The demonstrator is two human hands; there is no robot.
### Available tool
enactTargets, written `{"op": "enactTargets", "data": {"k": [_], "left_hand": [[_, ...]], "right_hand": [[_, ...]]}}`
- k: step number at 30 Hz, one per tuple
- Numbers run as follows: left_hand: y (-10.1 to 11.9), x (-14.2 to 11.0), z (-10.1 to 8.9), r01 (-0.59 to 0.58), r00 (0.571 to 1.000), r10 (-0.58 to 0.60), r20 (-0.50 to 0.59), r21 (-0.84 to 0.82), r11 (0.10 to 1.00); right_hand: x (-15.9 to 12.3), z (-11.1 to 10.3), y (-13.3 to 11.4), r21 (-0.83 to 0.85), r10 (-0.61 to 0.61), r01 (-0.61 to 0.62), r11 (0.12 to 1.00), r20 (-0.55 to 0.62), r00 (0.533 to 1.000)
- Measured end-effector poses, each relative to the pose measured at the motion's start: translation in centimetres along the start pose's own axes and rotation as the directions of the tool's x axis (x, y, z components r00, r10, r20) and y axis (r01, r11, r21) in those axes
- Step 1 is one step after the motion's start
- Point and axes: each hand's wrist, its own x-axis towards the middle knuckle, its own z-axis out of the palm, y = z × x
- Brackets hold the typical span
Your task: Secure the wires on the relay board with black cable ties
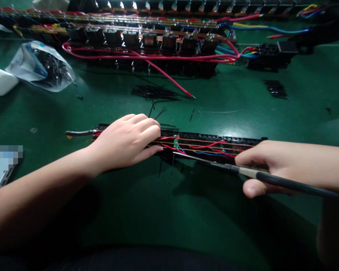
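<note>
A long, narrow black strip (pixel 199 134) lies across the middle, with copper-coloured bars, red and blue wires and a small green circuit board (pixel 176 142). My left hand (pixel 128 141) is closed over its left part, fingers on the far side and thumb on the near side. My right hand (pixel 271 165), at the strip's right end, is closed on a slim tool (pixel 285 181) with a thin pointed metal tip, a pale collar and a black handle. Its tip is at the strip's near edge, beside a thin black cable tie (pixel 173 167) that sticks out there.
Larger wired assemblies (pixel 158 37) with a red cable (pixel 164 73) stretch along the back. On the green table (pixel 107 210) are a pile of black cable ties (pixel 155 92), another bundle (pixel 275 89), a clear bag (pixel 45 66), a white object (pixel 1 79) and a blurred-out device (pixel 1 165).
</note>
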Motion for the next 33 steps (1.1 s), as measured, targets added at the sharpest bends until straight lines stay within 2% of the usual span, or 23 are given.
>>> {"op": "enactTargets", "data": {"k": [2,3,25,33], "left_hand": [[-0.01,0.0,0.0,-0.007,1.0,0.007,-0.002,0.003,1.0],[-0.02,0.0,-0.01,-0.01,1.0,0.01,-0.001,0.004,1.0],[-0.14,0.0,0.03,-0.031,0.999,0.031,-0.024,0.027,0.999],[-0.15,0.01,0.05,-0.037,0.999,0.037,-0.023,0.022,0.999]], "right_hand": [[0.01,-0.13,-0.31,0.051,0.057,-0.065,0.997,0.153,0.987],[0.01,-0.2,-0.46,0.065,0.078,-0.092,0.994,0.192,0.978],[0.32,-0.22,-0.92,0.076,0.104,-0.126,0.989,0.249,0.963],[0.27,-0.06,-0.66,0.083,0.056,-0.079,0.993,0.248,0.967]]}}
